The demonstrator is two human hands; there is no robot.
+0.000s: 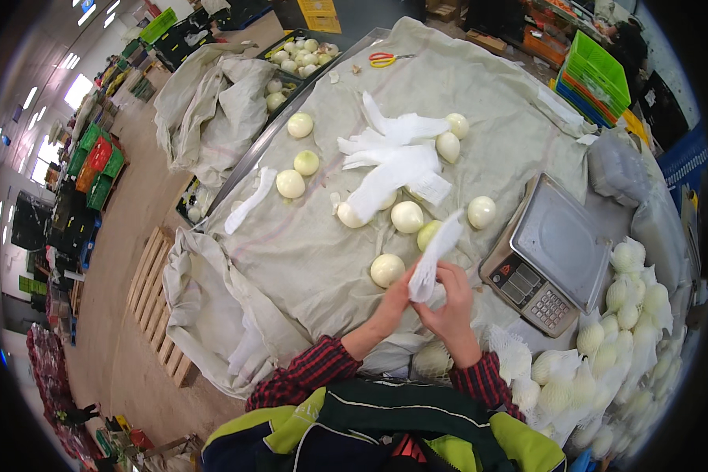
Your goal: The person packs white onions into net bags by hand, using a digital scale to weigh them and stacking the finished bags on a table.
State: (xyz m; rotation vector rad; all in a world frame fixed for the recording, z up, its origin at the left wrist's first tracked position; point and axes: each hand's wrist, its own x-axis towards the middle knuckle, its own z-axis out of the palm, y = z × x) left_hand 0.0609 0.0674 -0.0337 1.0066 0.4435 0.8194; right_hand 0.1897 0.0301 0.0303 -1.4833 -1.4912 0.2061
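Observation:
Between my left hand (pixel 394 305) and my right hand (pixel 452 304) is a flattened white mesh net sleeve (pixel 435 259), its near end pinched in the fingers of both. Just beyond my left hand lies a peeled white onion (pixel 387 271). A greenish onion (pixel 428 235) is partly covered by the held sleeve. Further off, a loose heap of white net sleeves (pixel 398 162) rests on the cloth-covered table (pixel 307 253), with several peeled onions around and partly under it. One more sleeve (pixel 251 200) lies apart at the left.
A digital scale (pixel 560 236) stands at the right, beside a pile of netted onions (pixel 607 360). Red-and-yellow scissors (pixel 391 59) lie at the far side. Crates of onions (pixel 304 57) stand beyond the table's metal edge. A wooden pallet (pixel 159 307) is on the floor at left.

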